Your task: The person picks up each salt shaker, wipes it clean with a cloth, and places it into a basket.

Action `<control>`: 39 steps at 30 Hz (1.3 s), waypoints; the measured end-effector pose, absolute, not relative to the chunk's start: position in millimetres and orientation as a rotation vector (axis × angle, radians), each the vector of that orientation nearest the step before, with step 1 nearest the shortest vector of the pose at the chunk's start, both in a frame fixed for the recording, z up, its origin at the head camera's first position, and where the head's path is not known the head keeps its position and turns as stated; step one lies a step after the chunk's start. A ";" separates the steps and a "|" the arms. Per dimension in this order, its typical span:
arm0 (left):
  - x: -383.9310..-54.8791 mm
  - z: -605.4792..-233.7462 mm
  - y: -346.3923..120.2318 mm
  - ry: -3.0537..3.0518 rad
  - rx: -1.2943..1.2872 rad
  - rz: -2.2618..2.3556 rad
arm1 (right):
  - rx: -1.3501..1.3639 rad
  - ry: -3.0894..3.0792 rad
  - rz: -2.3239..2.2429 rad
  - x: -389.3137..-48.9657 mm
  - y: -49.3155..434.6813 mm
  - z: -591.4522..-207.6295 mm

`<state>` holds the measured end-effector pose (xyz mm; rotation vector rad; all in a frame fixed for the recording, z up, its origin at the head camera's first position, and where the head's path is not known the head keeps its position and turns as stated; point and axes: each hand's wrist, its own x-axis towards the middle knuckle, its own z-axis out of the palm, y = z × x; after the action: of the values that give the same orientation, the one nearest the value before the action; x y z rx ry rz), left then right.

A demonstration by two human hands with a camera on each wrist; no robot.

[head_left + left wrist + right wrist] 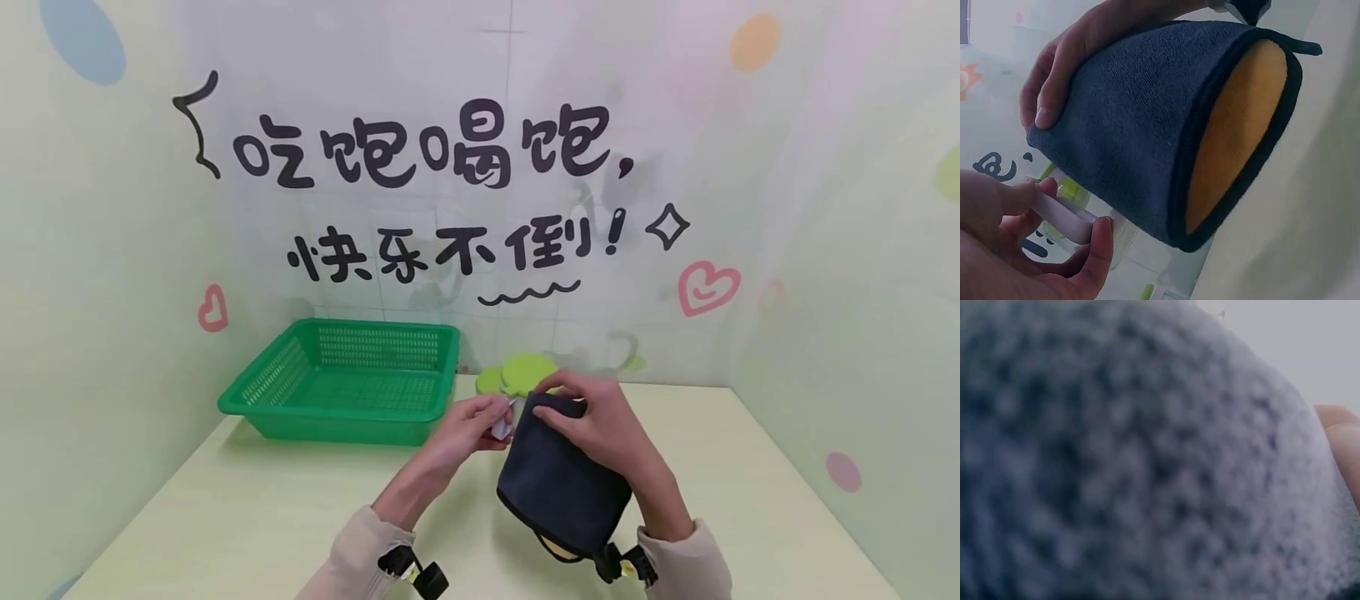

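Note:
My right hand grips a dark blue plush cloth by its upper end, with fingers and thumb on either side of the fabric. The cloth hangs folded over, with black edging, an orange inner face and a small loop at one corner. Just left of it, my left hand pinches a small, smooth white piece between thumb and fingers; its kind cannot be told. Blurred blue fabric fills most of the right wrist view, where part of a finger shows at the right edge.
A green perforated plastic basket stands at the back left of the pale table. Behind my hands are light green rounded shapes, partly hidden. Printed walls enclose the table at the back and sides.

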<state>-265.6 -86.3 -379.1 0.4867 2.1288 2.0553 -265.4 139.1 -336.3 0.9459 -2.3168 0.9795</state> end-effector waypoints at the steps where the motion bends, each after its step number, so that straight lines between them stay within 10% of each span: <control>1: -265.3 -378.3 -85.5 2.133 0.491 2.050 | 0.950 -2.317 0.972 -265.5 137.9 -337.9; 39: -259.5 -368.0 -89.3 2.256 0.402 2.036 | 0.933 -2.086 0.713 -275.9 105.7 -373.8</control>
<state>-259.5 -89.3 -368.0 0.4022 2.2557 2.0358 -275.9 105.7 -373.8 0.9331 -2.0858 0.7126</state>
